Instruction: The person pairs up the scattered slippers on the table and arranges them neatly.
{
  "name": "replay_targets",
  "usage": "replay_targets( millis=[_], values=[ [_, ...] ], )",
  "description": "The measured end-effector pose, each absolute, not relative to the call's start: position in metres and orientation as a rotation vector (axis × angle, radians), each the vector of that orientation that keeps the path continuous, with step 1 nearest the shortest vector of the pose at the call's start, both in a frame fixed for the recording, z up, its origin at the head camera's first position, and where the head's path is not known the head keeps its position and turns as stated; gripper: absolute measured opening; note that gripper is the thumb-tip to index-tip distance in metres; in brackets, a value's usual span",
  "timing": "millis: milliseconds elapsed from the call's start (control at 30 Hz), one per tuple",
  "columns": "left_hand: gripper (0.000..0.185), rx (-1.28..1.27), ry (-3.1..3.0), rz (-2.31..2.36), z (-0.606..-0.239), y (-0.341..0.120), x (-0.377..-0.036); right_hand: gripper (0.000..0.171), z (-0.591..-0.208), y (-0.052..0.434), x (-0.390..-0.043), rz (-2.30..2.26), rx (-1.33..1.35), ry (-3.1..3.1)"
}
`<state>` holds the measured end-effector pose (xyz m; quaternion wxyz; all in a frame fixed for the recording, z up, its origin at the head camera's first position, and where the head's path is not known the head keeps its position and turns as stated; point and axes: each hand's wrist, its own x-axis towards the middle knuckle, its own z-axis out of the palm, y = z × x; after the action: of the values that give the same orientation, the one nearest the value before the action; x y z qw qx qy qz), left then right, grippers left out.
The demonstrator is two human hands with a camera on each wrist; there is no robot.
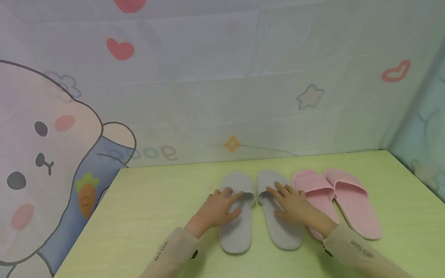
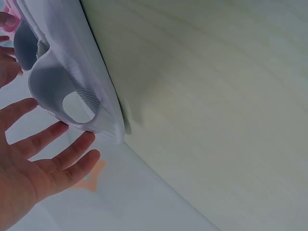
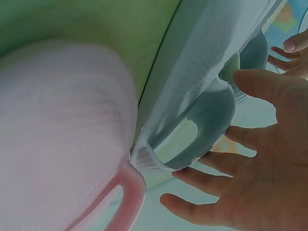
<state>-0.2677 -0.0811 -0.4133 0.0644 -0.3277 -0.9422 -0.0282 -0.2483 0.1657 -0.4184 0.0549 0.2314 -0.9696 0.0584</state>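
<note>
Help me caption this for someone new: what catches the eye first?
Two pairs of slippers lie in a row on the pale green table: grey slippers in the middle, pink slippers to their right. The left hand and right hand each rest flat on a grey slipper's strap. A cartoon rabbit backdrop stands behind.

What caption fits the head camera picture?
Two hands rest on grey slippers beside pink slippers.

Both forearms reached forward from the near edge, sleeved to the wrists. The left hand (image 1: 220, 208) lay palm down with fingers spread and nearly straight. The right hand (image 1: 292, 205) lay likewise, fingers splayed and pointing far-left.
</note>
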Motion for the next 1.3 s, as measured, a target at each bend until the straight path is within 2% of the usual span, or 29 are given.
replay_targets(
  millis=[1300],
  values=[
    [0.045,-0.973,-2.864,-0.128,-0.406,-0.073,-0.252,0.065,-0.422,0.164,-0.238,0.203,0.707,-2.918]
  ],
)
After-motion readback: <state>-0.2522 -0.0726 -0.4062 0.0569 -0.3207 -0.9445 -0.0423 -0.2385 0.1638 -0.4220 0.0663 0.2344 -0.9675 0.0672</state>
